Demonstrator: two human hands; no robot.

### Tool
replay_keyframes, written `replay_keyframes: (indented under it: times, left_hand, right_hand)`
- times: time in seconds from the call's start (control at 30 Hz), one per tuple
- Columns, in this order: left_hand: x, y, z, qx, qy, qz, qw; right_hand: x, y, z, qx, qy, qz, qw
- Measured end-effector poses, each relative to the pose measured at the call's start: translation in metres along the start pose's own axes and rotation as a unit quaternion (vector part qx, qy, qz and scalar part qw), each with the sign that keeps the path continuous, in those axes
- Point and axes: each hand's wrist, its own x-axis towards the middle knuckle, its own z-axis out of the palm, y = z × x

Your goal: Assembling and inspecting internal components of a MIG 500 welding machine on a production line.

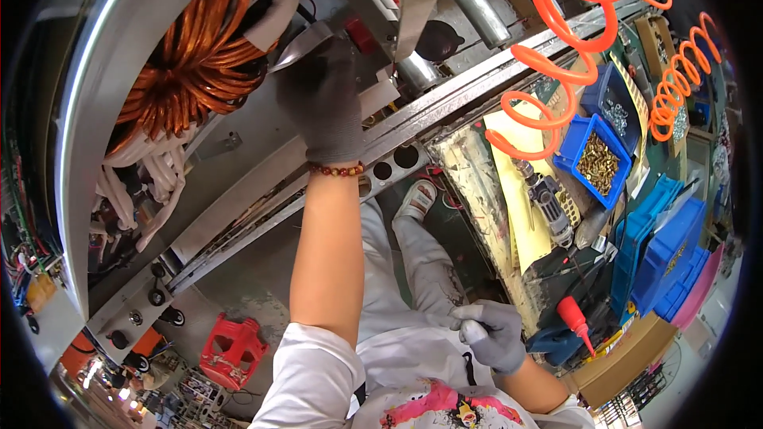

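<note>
- Catching the light, a curved metal piece (299,48) sits at the upper left of my view, by the left hand's (324,95) fingers; I see it smooth and silvery, narrowing toward the copper coil (195,59).
- Covering part of it, that hand wears a dark glove, its back toward me; I cannot tell how far its fingers open or whether they have hold of the piece.
- Just beside it, the coil shows me glossy orange-brown loops gathered in a thick bundle, pale sleeves (163,179) below, inside a grey cabinet (95,95).
- Beyond the fingers I make out a red part (359,34); a beaded bracelet (337,169) rings the wrist.
- Near the waist, the right hand (494,338) in a grey glove has its fingers curled in; I cannot tell whether they hold anything.
- On the desk (477,191) to the right I see a blue tray (568,155) of brass-coloured screws (598,163), a power drill (548,205) and a red bottle (572,314).
- Orange coiled hoses (539,0) hang above.
</note>
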Motion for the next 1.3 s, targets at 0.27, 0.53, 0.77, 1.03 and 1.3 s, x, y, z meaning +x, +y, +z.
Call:
replay_keyframes:
  times: [0.27, 0.53, 0.77, 1.03, 1.3]
  left_hand:
    - [0.01, -0.013, -0.014, 0.027, -0.017, 0.022, 0.999]
    - [-0.022, -0.003, -0.014, 0.247, -0.046, 0.272, 0.929]
    - [-0.009, 0.01, -0.015, 0.315, -0.075, 0.269, 0.907]
    - [-0.012, 0.011, 0.003, 0.194, -0.117, 0.227, 0.947]
    - [-0.008, 0.02, -0.003, 0.277, -0.143, 0.241, 0.919]
  right_hand:
    - [0.007, -0.002, 0.016, -0.009, 0.003, -0.022, 1.0]
    - [0.01, 0.001, 0.016, -0.022, -0.012, -0.033, 0.999]
    - [0.013, -0.004, 0.023, -0.035, -0.033, 0.003, 0.999]
    - [0.017, 0.003, 0.034, -0.009, -0.013, 0.001, 1.0]
    - [0.016, 0.001, 0.032, 0.008, -0.019, -0.012, 1.0]
